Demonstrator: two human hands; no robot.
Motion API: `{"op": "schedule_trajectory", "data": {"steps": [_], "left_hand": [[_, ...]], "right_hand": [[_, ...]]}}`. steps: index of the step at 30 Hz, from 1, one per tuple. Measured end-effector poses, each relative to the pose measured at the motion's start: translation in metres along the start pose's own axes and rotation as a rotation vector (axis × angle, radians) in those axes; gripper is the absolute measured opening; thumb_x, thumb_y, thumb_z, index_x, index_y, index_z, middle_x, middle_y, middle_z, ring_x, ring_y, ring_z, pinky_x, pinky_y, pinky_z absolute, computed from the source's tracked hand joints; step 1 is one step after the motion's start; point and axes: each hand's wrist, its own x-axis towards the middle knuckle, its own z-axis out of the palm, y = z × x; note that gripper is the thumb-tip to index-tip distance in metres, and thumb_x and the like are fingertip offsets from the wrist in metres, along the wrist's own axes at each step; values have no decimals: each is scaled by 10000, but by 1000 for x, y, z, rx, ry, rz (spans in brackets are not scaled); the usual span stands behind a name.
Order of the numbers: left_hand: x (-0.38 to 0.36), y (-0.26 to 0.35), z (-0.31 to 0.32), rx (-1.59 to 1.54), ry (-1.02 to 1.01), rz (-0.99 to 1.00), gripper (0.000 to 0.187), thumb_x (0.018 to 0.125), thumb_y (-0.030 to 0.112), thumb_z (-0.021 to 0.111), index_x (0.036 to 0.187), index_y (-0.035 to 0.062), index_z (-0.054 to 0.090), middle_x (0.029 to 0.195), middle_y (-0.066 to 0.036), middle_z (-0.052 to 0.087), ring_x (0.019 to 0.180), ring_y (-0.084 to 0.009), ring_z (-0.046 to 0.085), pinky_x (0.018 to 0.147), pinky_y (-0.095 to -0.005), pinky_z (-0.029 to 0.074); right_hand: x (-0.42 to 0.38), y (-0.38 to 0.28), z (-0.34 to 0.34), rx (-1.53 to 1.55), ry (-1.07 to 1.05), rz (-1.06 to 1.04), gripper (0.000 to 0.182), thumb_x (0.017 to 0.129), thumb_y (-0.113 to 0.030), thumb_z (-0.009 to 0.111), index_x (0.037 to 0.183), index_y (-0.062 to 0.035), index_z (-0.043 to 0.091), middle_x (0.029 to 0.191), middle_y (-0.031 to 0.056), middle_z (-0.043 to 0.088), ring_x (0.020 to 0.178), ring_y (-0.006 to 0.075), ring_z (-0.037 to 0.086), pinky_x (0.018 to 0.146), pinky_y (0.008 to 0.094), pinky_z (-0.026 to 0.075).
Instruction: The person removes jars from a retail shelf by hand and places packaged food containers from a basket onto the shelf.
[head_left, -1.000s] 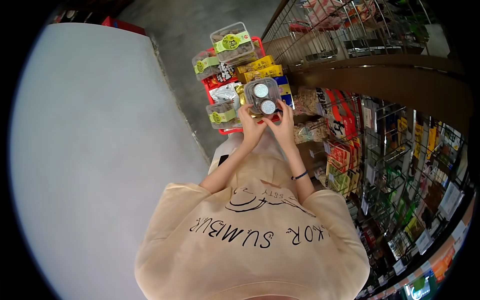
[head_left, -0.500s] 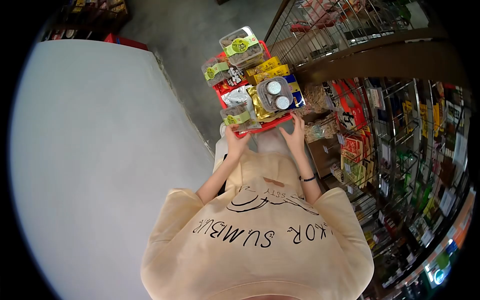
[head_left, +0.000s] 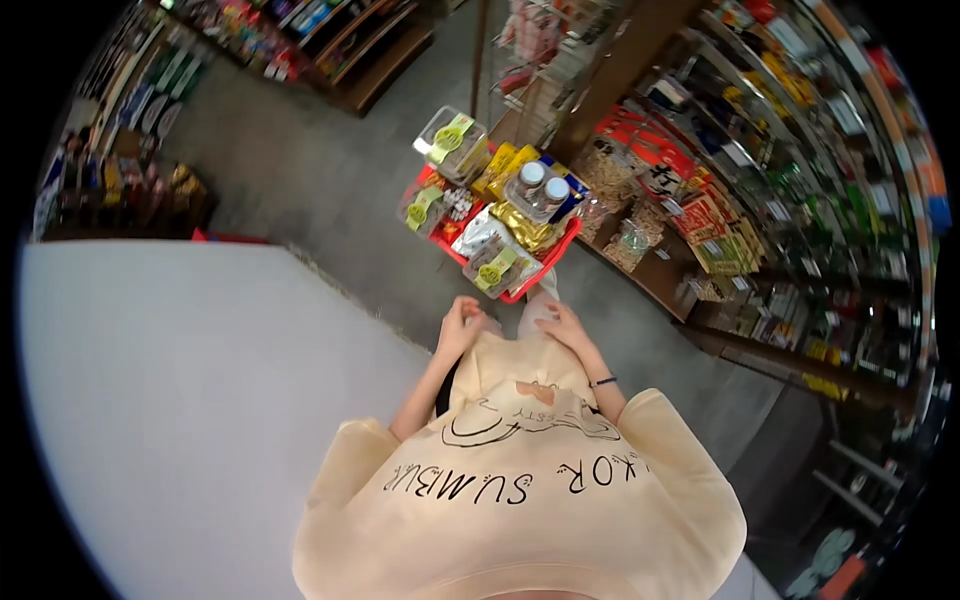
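Among shelves [head_left: 388, 72], grey floor [head_left: 300, 165] and red basket [head_left: 571, 234]

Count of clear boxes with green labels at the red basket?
3 visible: the top box at the basket's far end, the left box at its picture-left side, and the near box closest to the person. More could be hidden underneath.

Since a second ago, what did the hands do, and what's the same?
The left hand and right hand let go of the clear tub and drew back toward the shirt. The view swung, showing more floor. The tub still sits among packets in the red basket.
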Motion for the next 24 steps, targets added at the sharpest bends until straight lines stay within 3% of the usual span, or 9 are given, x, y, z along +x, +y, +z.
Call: {"op": "schedule_trajectory", "data": {"steps": [5, 7, 9, 10, 11, 15, 18, 22, 24], "left_hand": [[-28, -23, -20, 109, -95, 100, 233, 790, 140, 623, 987, 40, 547, 829, -87, 635, 768, -177, 614, 682, -296, 475], [-30, -43, -22, 129, -116, 91, 211, 784, 133, 613, 965, 43, 552, 818, -93, 632, 765, -190, 618, 700, -306, 481], [-29, -52, -24, 154, -114, 60, 193, 783, 133, 603, 948, 45, 555, 809, -100, 630, 763, -198, 623, 708, -315, 485], [-30, -54, -23, 166, -110, 39, 188, 786, 133, 602, 946, 45, 556, 808, -101, 631, 764, -196, 623, 709, -315, 486], [-29, -57, -21, 166, -92, 41, 187, 784, 129, 602, 944, 43, 558, 802, -100, 631, 759, -195, 624, 706, -312, 486], [-33, -79, -2, 133, 72, 47, 142, 773, 93, 585, 901, 32, 576, 757, -98, 625, 693, -199, 605, 663, -314, 479], [-47, -120, 14, 152, 249, 7, 116, 746, 96, 584, 844, 34, 586, 723, -98, 615, 647, -201, 579, 631, -336, 471], [-52, -216, 23, 298, 244, -195, 210, 688, 225, 656, 820, 69, 607, 707, -96, 620, 657, -226, 603, 629, -355, 481], [-48, -208, 43, 497, 181, -179, 232, 681, 249, 671, 823, 74, 614, 696, -92, 623, 664, -233, 617, 629, -357, 488]], "right_hand": [[-30, 68, 29, 227, 177, 196, 521, 715, -338, 703, 1109, -32, 555, 1022, 119, 605, 921, 196, 563, 805, 315, 459], [-48, 87, 38, 332, 302, 310, 399, 736, -290, 689, 1016, -21, 595, 959, 87, 623, 876, 168, 572, 784, 284, 460], [-47, 164, 65, 532, 379, 376, 233, 772, -178, 638, 941, -19, 614, 812, 65, 636, 730, 137, 586, 666, 263, 477], [-58, 159, 61, 451, 525, 384, 172, 784, -141, 606, 908, -21, 615, 743, 51, 619, 635, 116, 563, 574, 252, 461], [-51, 207, 74, 466, 553, 507, 185, 771, -154, 614, 901, -22, 617, 731, 54, 618, 616, 118, 559, 562, 251, 459], [-106, 179, 52, 224, 588, 647, 272, 737, -269, 632, 919, -68, 659, 860, 112, 668, 756, 223, 640, 694, 318, 497], [-139, 181, 39, 212, 572, 712, 271, 723, -283, 626, 904, -87, 672, 868, 117, 671, 797, 249, 644, 727, 334, 495], [-181, 217, 39, 251, 695, 741, 282, 711, -297, 622, 878, -77, 678, 868, 137, 669, 877, 257, 630, 788, 335, 477], [-199, 245, 42, 257, 704, 781, 285, 709, -304, 624, 869, -76, 681, 864, 149, 667, 890, 266, 626, 808, 347, 475]]}}
